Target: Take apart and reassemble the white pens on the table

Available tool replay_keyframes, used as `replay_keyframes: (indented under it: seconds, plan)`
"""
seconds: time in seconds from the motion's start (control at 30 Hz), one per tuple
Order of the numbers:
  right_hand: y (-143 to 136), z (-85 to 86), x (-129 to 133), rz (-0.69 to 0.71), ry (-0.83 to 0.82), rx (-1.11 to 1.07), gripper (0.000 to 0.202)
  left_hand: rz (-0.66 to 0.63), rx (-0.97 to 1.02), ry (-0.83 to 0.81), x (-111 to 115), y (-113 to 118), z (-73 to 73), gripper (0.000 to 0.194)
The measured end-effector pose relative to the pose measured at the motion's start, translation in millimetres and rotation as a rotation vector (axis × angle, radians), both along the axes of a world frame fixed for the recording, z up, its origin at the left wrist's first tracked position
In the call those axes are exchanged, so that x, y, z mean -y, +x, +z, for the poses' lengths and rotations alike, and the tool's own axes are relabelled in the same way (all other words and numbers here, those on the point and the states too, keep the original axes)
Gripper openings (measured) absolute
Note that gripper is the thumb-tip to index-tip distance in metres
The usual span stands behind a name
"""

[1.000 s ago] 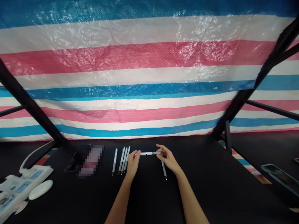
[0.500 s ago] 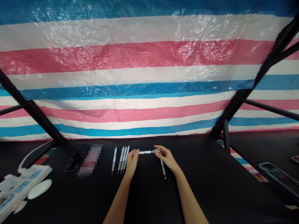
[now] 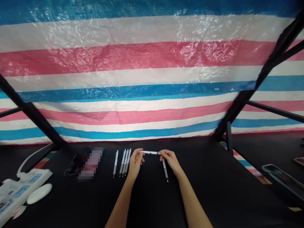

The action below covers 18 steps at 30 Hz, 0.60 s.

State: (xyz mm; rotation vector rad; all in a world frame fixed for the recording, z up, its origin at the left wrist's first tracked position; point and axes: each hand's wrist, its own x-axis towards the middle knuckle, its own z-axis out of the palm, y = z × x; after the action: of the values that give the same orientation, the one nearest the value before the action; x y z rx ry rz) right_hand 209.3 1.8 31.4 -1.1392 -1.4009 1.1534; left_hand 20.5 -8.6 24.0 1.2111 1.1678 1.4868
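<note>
A white pen with a grey grip [image 3: 151, 153] is held level above the black table, spanning the gap between both hands. My left hand [image 3: 136, 163] pinches its left end between thumb and index finger, the other fingers curled loosely. At the grey end, the fingers of my right hand [image 3: 170, 160] are closed around the tip, which they hide. Just below the right fingers lies another pen [image 3: 165, 171], its upper end partly covered. Left of my left hand, several similar pens lie side by side, with a single pen [image 3: 115, 164] set slightly apart.
A dark phone-like object [image 3: 76, 163], partly pixelated, lies at the left. Nearer are a white power strip [image 3: 26, 186] and a white oval object [image 3: 39, 193]. Another phone [image 3: 282, 180] is at far right. Black frame bars and a striped tarp stand behind the table.
The held pen has risen slightly. My right fingers have closed on its grey end, and my left hand has shifted its grip toward the other end.
</note>
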Motion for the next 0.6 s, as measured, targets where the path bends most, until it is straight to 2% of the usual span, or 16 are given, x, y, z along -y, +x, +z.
replay_keyframes:
  seconds: [0.33, 0.47, 0.6]
  plan:
    - [2.5, -2.2, -0.1, -0.051, 0.029, 0.038, 0.048, -0.006, -0.019, 0.039, -0.5, -1.5, -2.1, 0.034]
    - [2.5, -1.8, 0.0, -0.042, 0.031, 0.032, 0.048, 0.051, -0.089, 0.046, -0.1, -2.0, -2.8, 0.033]
    - [0.7, -1.4, -0.6, -0.015, -0.001, -0.035, 0.039, 0.104, -0.161, 0.022, -0.3, -4.1, -5.7, 0.038]
